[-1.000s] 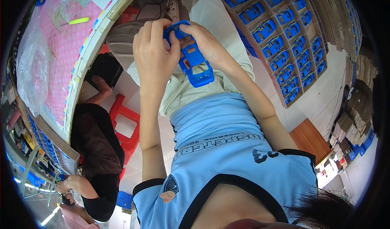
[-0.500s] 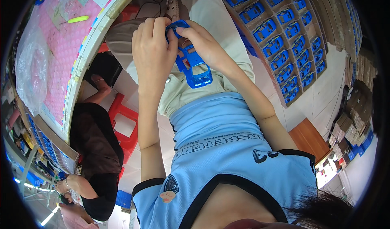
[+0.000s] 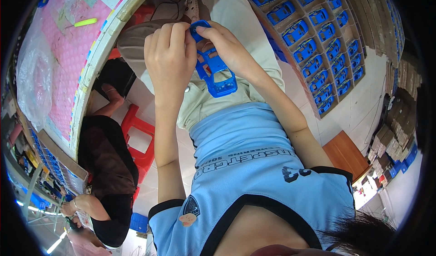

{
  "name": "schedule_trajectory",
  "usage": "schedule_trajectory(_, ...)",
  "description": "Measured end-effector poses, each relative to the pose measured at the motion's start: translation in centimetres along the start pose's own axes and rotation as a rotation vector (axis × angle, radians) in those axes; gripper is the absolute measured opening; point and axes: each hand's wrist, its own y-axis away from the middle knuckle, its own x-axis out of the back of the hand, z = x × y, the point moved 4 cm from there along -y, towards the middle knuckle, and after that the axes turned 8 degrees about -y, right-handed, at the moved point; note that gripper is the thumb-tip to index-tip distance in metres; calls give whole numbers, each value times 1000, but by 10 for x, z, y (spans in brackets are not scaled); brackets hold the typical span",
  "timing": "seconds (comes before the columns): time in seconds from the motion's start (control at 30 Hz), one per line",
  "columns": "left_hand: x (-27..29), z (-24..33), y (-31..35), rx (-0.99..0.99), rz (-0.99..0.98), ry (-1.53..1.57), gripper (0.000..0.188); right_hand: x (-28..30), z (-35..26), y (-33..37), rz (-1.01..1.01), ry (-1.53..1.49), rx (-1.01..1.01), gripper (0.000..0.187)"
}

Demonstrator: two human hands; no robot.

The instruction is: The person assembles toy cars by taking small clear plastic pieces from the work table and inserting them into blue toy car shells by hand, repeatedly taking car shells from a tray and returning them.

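Observation:
Between my two hands, above my lap, is a blue plastic toy car body [image 3: 218,72] with open window and roof gaps. My left hand [image 3: 169,51] has its fingers curled against the far left end of the shell, and its fingertips are partly hidden. My right hand [image 3: 227,47] grips the same far end from the right, with its thumb pressed on the blue surface. The shell's near end hangs free, pointing toward my waist. Whether a small part sits between my fingers I cannot tell.
At the right stands a divided cardboard tray [image 3: 313,90] with many similar blue car bodies. A table [image 3: 59,81] with a pink sheet, a clear plastic bag [image 3: 34,74] and a yellow-green handled tool [image 3: 86,22] is at the left. Another person sits beside a red stool [image 3: 141,140].
The car body has tilted slightly in my hands. My left hand has shifted a little to the left, and the right thumb has moved slightly farther along the far end.

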Motion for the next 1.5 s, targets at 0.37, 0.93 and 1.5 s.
schedule_trajectory(0.37,-7,-4,1,-27,81,-29,13,1,5,0,-35,-36,-85,42)
schedule_trajectory(0.93,-11,-6,-1,-95,89,10,16,0,7,0,-50,12,6,40)
schedule_trajectory(1.5,2,-20,2,133,-152,305,12,8,12,2,-15,17,-70,51)
